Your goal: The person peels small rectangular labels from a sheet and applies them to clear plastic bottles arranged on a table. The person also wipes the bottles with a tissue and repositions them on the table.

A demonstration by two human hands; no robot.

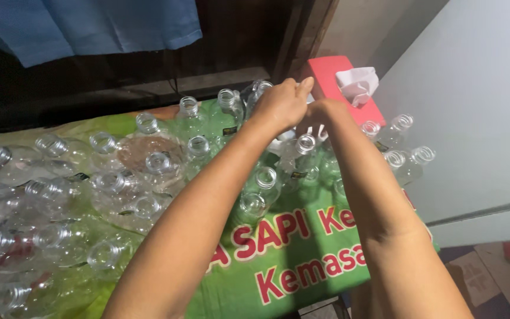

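Clear plastic bottle (pixel 304 155) stands upright at 6 o'clock, just beneath both hands. Left hand (pixel 281 103) curled, right hand (pixel 320 115) nearer; neither grip is visible, contents can't tell.

Dim, warm light; dark, murky background

Both bare forearms stretch out forward and angle in toward each other, so the hands meet at the far end. Left hand (pixel 283 103) sits on top, knuckles up, fingers curled down. Right hand (pixel 320 115) is tucked just under it, mostly hidden, grip unclear.
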